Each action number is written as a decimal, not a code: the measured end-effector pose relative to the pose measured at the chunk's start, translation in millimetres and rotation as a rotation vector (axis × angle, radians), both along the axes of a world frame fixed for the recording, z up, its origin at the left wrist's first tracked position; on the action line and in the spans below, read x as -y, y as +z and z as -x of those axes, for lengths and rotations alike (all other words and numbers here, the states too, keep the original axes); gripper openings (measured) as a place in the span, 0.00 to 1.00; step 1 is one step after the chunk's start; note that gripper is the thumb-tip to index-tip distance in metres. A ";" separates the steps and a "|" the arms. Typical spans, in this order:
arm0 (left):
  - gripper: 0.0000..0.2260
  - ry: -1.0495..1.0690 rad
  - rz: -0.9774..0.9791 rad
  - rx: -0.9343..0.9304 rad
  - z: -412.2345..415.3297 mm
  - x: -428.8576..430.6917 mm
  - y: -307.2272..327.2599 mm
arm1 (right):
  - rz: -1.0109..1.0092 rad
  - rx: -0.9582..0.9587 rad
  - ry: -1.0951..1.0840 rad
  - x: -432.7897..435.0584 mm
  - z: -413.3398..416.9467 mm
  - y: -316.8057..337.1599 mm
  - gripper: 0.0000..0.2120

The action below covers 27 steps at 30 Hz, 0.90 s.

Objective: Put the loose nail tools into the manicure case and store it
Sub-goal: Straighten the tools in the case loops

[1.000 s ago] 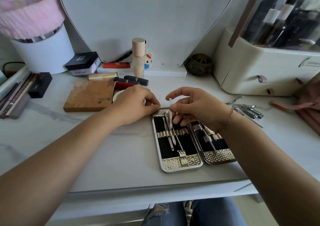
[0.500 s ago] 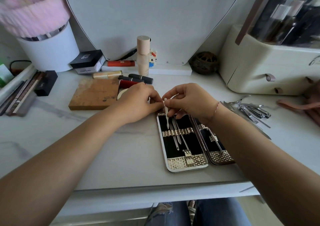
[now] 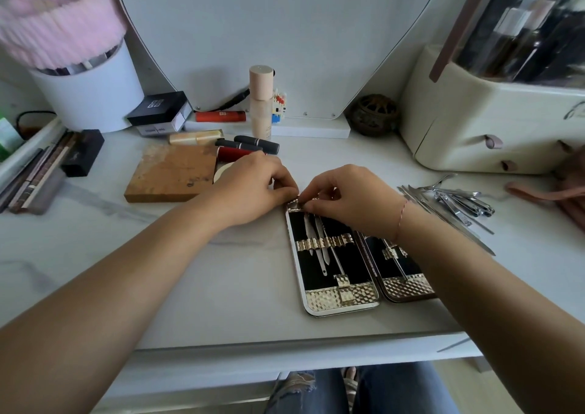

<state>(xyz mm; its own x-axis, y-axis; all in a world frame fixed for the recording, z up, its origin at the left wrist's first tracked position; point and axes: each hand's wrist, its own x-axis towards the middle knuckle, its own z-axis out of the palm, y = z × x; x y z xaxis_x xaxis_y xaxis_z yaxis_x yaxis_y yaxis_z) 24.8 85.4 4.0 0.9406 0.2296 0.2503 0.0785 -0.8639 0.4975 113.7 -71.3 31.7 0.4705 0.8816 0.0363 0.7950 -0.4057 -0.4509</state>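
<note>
Both hands pinch at the far end of the open manicure case [image 3: 340,299] lying near the table's [image 3: 221,287] front edge: the left hand [image 3: 253,188] presses its far-left corner, the right hand [image 3: 351,198] nips a thin tool's tip there, fingertips hiding it. Loose nail tools [image 3: 459,203] lie right of the case. Far left, a black box [image 3: 158,109] carries a white logo, unreadable; the right forearm covers part of the case's right half.

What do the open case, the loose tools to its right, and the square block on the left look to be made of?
Case: shiny embossed gold-tone panels, likely metal or metallised plastic, with a matte black lining, perhaps velvet. Loose tools: polished steel, judging by their bright silver glints. Block: matte brown with mottled, worn patches; it looks like wood or cork, but I cannot tell which.
</note>
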 end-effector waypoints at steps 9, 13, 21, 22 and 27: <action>0.03 -0.020 0.025 0.017 -0.5 -0.5 -1.1 | 0.048 0.028 0.135 16.0 2.5 -0.6 0.12; 0.03 -0.018 0.023 0.019 -0.3 -0.7 -0.4 | -0.029 -0.031 0.088 19.1 1.8 -3.5 0.11; 0.03 -0.026 0.032 0.023 0.4 -1.3 -0.1 | 0.039 -0.041 0.105 18.1 4.5 -0.6 0.11; 0.03 -0.024 0.032 0.023 0.3 -1.1 -0.4 | 0.031 -0.041 0.101 18.6 4.5 -1.1 0.11; 0.03 -0.022 0.027 0.021 0.2 -0.6 -0.7 | 0.017 -0.058 0.102 19.1 5.1 -1.6 0.11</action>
<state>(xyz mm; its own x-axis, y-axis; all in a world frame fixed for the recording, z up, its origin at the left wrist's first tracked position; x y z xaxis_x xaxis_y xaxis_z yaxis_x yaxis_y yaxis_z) 24.6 86.0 3.3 0.9401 0.2158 0.2638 0.0489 -0.8514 0.5222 108.6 -90.4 30.1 0.3791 0.9254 -0.0035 0.8053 -0.3317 -0.4914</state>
